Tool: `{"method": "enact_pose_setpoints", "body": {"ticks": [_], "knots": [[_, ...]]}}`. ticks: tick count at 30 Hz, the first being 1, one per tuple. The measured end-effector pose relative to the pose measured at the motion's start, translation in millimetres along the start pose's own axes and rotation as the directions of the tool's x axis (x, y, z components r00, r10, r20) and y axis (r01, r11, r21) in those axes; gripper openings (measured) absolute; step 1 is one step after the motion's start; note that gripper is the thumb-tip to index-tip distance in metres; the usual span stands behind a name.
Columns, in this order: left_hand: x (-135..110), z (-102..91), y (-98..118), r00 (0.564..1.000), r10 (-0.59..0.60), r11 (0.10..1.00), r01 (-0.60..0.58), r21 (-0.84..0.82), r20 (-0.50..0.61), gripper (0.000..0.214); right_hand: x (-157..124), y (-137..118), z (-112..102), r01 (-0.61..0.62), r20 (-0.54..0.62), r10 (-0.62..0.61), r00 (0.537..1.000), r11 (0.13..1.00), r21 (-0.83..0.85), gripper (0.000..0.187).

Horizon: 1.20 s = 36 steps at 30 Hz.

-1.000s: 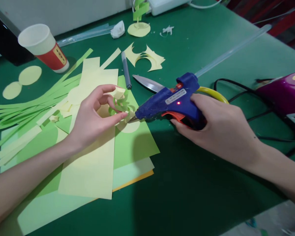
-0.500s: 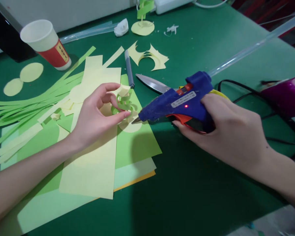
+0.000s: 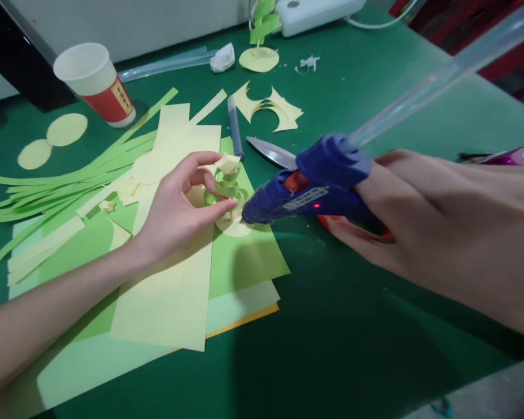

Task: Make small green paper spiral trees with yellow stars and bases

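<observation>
My left hand [image 3: 186, 206] pinches a small paper spiral tree [image 3: 227, 185], green strip curls with a pale yellow star on top. The tree stands upright on a round pale yellow paper base [image 3: 236, 228], which lies on the green sheet [image 3: 262, 256]. My right hand [image 3: 436, 221] is wrapped around a blue hot glue gun [image 3: 318, 180] with a lit red light. A long clear glue stick [image 3: 419, 87] juts from its back. The nozzle tip is at the base, just right of the tree's foot; whether it touches cannot be told.
Behind are scissors [image 3: 273, 152], a grey pen [image 3: 235, 128], cut paper scraps [image 3: 283, 110] and another spiral tree [image 3: 259, 58]. Green paper strips [image 3: 109, 160] and a tilted-looking paper cup [image 3: 100, 87] are at left. A white power strip [image 3: 317, 14] lies at the back.
The glue gun has swung so its back end points more toward me, and my right hand has come nearer the camera. The left hand keeps its pinch. The whole view has shifted slightly.
</observation>
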<state>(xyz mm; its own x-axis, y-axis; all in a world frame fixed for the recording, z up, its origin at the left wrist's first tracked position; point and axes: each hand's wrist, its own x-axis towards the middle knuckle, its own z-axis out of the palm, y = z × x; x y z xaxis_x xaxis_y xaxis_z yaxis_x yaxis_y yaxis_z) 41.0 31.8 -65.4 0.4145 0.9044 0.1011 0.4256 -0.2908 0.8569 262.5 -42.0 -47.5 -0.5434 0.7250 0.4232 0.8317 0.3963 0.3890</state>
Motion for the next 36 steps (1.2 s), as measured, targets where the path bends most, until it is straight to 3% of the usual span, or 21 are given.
{"method": "enact_pose_setpoints", "body": {"ticks": [5, 10, 14, 16, 17, 20, 21, 23, 29, 31, 32, 34, 36], "knots": [[0.1, -0.5, -0.4, 1.000, -0.007, 1.000, 0.007, -0.021, -0.001, 0.038, 18.1, 3.3, -13.4, -0.021, 0.118, 0.017, 0.993, 0.999, 0.040, 0.027], [-1.0, -1.4, 0.0, 1.000, -0.017, 0.999, 0.018, -0.035, 0.012, 0.039, 19.7, 12.8, -4.1, -0.032, 0.061, 0.025, 0.998, 0.994, 0.108, 0.024], [-1.8, -2.3, 3.3, 0.998, -0.055, 0.998, 0.056, -0.012, 0.015, 0.035, 11.9, 34.9, 11.6, -0.235, 0.157, 0.190, 0.969, 0.903, 0.359, 0.035], [-1.8, -2.7, 5.2, 0.995, -0.093, 0.995, 0.093, -0.023, 0.022, 0.035, 8.9, 46.9, 16.7, -0.403, 0.249, 0.321, 0.914, 0.794, 0.456, 0.043], [-1.6, -3.1, 6.0, 0.994, -0.110, 0.994, 0.110, -0.024, 0.022, 0.035, 8.2, 52.1, 18.7, -0.500, 0.308, 0.396, 0.865, 0.732, 0.463, 0.044], [-0.4, -5.5, 7.6, 0.992, -0.122, 0.992, 0.122, -0.012, 0.021, 0.037, 9.5, 64.2, 25.2, -0.759, 0.469, 0.601, 0.647, 0.569, 0.317, 0.033], [0.1, -6.7, 8.1, 0.994, -0.112, 0.994, 0.112, -0.011, 0.019, 0.037, 10.3, 67.1, 28.5, -0.802, 0.486, 0.645, 0.590, 0.541, 0.254, 0.029], [1.0, -9.8, 9.6, 0.997, -0.078, 0.997, 0.078, -0.018, -0.001, 0.039, 10.9, 71.6, 37.7, -0.831, 0.476, 0.694, 0.540, 0.530, 0.169, 0.029], [0.9, -15.5, 19.0, 1.000, -0.022, 0.999, 0.021, -0.042, -0.019, 0.042, 6.4, 68.4, 59.3, -0.790, 0.413, 0.706, 0.576, 0.611, 0.056, 0.040], [0.3, -14.7, 21.8, 1.000, -0.023, 0.999, 0.023, -0.045, -0.005, 0.047, 11.0, 57.8, 50.3, -0.753, 0.273, 0.713, 0.646, 0.654, 0.071, 0.044], [0.0, -14.0, 22.8, 1.000, -0.023, 0.999, 0.023, -0.048, 0.000, 0.050, 15.2, 50.5, 42.4, -0.699, 0.149, 0.683, 0.715, 0.700, 0.148, 0.040], [-0.6, -12.5, 24.2, 1.000, -0.021, 0.998, 0.022, -0.052, 0.008, 0.055, 26.6, 33.4, 23.4, -0.486, 0.004, 0.545, 0.838, 0.745, 0.457, 0.022], [-1.3, -11.2, 25.1, 1.000, -0.011, 0.998, 0.012, -0.059, 0.021, 0.057, 39.6, 15.8, 6.6, -0.294, 0.025, 0.410, 0.912, 0.610, 0.736, 0.014]]}}
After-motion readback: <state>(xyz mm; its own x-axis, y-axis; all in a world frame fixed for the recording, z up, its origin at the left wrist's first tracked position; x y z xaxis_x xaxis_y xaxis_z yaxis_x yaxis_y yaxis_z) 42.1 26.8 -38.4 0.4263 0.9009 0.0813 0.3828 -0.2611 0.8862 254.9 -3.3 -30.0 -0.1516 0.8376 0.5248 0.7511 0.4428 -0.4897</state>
